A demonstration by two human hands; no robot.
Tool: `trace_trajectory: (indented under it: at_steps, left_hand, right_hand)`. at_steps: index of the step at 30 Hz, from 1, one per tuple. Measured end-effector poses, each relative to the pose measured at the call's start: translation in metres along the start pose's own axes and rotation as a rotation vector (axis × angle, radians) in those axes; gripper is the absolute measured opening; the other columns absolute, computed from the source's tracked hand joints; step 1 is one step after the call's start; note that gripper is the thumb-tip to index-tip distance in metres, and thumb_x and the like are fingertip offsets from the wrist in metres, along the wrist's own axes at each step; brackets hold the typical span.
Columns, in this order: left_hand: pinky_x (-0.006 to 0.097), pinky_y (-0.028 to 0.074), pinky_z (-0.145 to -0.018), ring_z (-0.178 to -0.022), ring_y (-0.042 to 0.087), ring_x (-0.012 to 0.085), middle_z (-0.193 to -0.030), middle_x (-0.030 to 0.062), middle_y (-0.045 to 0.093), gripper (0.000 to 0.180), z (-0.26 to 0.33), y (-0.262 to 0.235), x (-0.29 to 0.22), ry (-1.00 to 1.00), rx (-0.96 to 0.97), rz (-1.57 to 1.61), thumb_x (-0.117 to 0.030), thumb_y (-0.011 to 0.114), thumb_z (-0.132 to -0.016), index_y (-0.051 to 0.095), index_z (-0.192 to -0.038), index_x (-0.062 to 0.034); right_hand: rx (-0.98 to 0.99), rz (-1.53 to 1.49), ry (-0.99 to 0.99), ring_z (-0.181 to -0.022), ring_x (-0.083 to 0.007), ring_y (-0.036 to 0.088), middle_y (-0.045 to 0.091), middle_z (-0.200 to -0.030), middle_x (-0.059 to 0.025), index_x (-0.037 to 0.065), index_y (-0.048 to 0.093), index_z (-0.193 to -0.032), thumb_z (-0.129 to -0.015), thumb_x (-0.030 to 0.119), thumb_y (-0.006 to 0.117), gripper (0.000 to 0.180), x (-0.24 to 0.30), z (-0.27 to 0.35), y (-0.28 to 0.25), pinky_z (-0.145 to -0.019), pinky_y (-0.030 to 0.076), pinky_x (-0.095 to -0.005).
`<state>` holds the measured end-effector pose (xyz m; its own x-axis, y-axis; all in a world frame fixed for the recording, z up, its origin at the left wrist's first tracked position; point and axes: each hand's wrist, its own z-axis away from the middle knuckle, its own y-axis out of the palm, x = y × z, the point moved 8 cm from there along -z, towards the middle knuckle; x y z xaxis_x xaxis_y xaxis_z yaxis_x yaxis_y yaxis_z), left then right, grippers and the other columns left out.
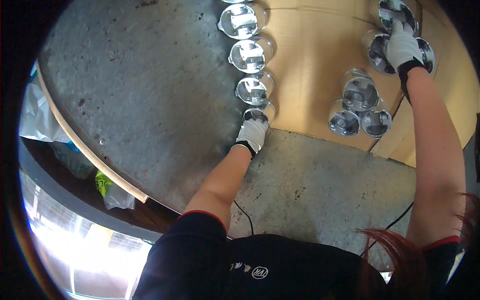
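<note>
Shiny metal engine pistons lie on their sides in a row along the left edge of the cardboard, their hollow ends turned left and toward me. My left hand (252,134), in a white glove with a black cuff, grips the nearest piston (254,115) of that row, fingertips inside its hollow end. At the far right my gloved right hand (404,48) reaches over a stack of pistons. Its fingers are at the hollow end of the top piston (394,12) and appear to hold it. A lower piston (378,53) and another piston (426,54) flank that hand.
Three more pistons (361,94) form a small stack near the cardboard's front edge. Brown cardboard (310,60) covers part of the grey metal tabletop (145,85). A wooden rim (85,142) edges the table, with plastic bags (40,115) below it. A black cable (245,215) lies close to me.
</note>
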<state>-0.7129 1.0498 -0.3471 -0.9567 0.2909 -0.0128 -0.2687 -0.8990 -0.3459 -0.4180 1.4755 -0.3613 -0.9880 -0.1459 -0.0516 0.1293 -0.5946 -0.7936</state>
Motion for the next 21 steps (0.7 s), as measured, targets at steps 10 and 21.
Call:
trace_trajectory:
  at_steps: [10,21]
  left_hand:
    - [0.041,0.057,-0.083,-0.1,0.072,0.0306,-0.117,0.0124,0.073,0.033,0.005,-0.014,-0.014,0.044,-0.125,0.001,-0.017,0.055,-0.093,0.071,-0.12,-0.0103]
    - [0.046,0.04,-0.108,-0.126,0.052,0.0338,-0.138,0.0171,0.055,0.051,-0.043,-0.261,-0.168,0.436,-0.7,0.013,-0.022,0.057,-0.088,0.055,-0.133,0.0005]
  right_hand:
    - [-0.007,0.004,-0.031,-0.121,-0.0449,0.057,0.043,-0.143,-0.0261,0.01,0.041,-0.142,-0.094,0.013,0.054,0.05,0.001,0.004,-0.003,-0.1,0.05,-0.0517]
    - [-0.025,-0.125,-0.023,-0.122,-0.0454,0.056,0.042,-0.144,-0.0249,0.01,0.043,-0.14,-0.094,0.014,0.053,0.047,-0.001,0.003,-0.002,-0.101,0.049,-0.0515]
